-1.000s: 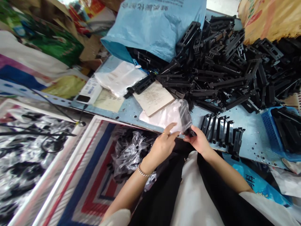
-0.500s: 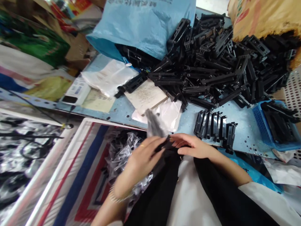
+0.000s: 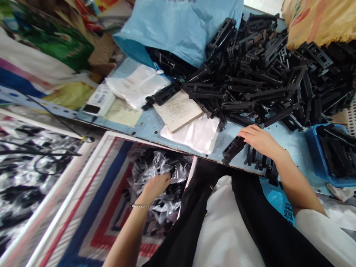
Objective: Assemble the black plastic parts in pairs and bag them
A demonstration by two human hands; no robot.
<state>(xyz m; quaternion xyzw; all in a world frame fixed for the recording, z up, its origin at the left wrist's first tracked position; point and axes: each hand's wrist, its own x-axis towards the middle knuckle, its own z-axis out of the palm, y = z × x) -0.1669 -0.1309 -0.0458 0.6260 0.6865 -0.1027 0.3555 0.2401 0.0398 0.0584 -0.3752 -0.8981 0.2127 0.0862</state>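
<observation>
Right hand (image 3: 260, 140) on blue table (image 3: 239, 135), fingers (image 3: 244, 130) over end of black part (image 3: 233, 149); can't tell if clenched. Part lies tilted near table edge, just beside row of parts (image 3: 257, 159); pile (image 3: 250, 85) farther from grip. Left hand (image 3: 155, 188) in clear bag (image 3: 164, 167), fingers hidden, grip unclear. Step: handling black parts. Next move needs firm pinch on part.

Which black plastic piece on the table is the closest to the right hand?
The black piece at the table's front edge, just beside the fingers of the right hand. It lies apart from the short row and the big pile.
</observation>
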